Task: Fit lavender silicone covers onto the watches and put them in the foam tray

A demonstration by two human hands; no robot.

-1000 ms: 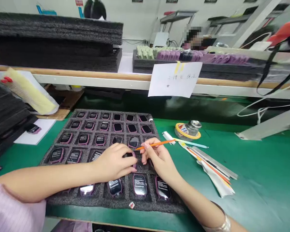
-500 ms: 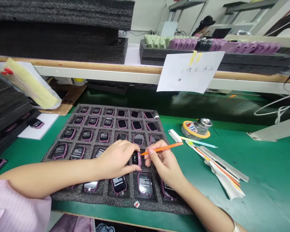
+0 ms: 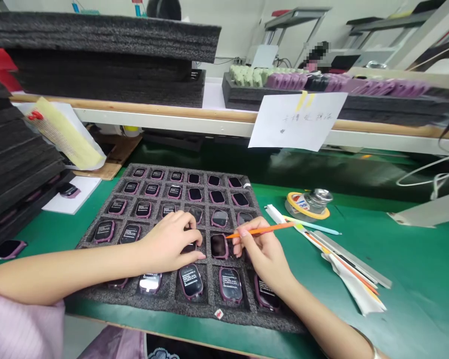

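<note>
A purple-framed smartwatch, its screen dark, sits in a second-row compartment, counted from the front, of the black foam tray. The right hand grips an orange pointed stick like a pen, its tip at the watch's right edge; whether it touches cannot be told. The left hand curls over the neighbouring watch to the left; whether it grips that one is hidden. The step in hand looks like close work on the watch's side, and the next move seems to call for a steady tip kept off the glass. Foam walls and neighbouring watches leave little room around the fingers. The tray's front rim lies near the edge of the green workbench; more open surface spreads rightward, past the tape roll and metal strip.
</note>
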